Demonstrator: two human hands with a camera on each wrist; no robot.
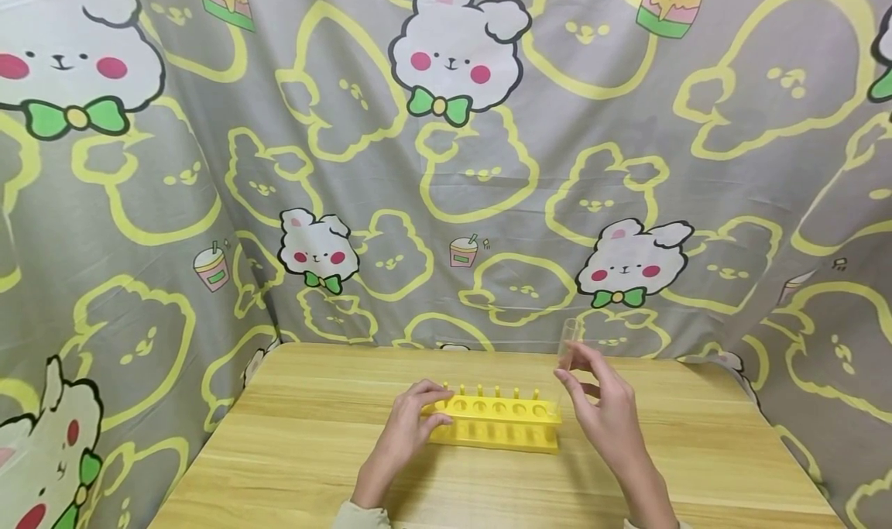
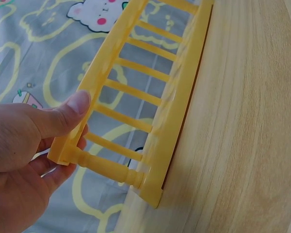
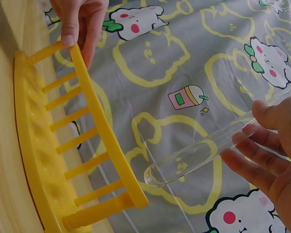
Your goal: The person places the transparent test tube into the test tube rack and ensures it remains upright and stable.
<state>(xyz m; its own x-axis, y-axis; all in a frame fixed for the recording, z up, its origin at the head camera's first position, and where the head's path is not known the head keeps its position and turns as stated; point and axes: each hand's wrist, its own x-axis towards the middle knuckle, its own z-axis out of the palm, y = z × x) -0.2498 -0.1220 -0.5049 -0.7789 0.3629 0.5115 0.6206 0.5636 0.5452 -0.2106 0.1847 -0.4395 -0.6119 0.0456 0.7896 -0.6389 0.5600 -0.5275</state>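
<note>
A yellow test tube rack [image 1: 498,424] stands upright on the wooden table, with a row of round holes on top and a row of pegs along its far side. My left hand [image 1: 411,424] grips the top bar at the rack's left end, its thumb [image 2: 78,104] on the near side. Between the thumb and fingers of my right hand [image 1: 606,401] is a clear glass test tube [image 3: 184,160]. The tube's rounded bottom points down, apart from the rack and near its right end. No tubes show in the rack's holes.
The wooden table [image 1: 293,428] stretches out on both sides of the rack. Behind it and at both sides hangs a grey curtain [image 1: 379,180] printed with white cartoon bunnies and yellow outlines.
</note>
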